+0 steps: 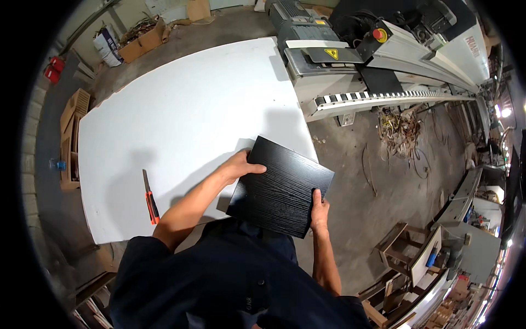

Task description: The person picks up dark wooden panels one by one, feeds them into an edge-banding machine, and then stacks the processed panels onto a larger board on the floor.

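Observation:
Both hands hold a black wood-grain panel (282, 189) in front of my body, tilted over the near right edge of a white table (186, 120). My left hand (239, 166) grips its left edge, the thumb lying on the top face and the fingers hidden beneath. On the opposite edge, my right hand (319, 211) closes round the lower right side, thumb on top. An orange and black utility knife (150, 200) lies on the table left of my left forearm, with its blade out and pointing away from me.
Beyond the table's right side stands a large machine (323, 77) with a slatted conveyor rail (378, 97) and a red stop button. A heap of edging scraps (402, 131) lies on the floor. Cardboard boxes (143, 41) sit at the far left; a wooden frame (405, 247) stands lower right.

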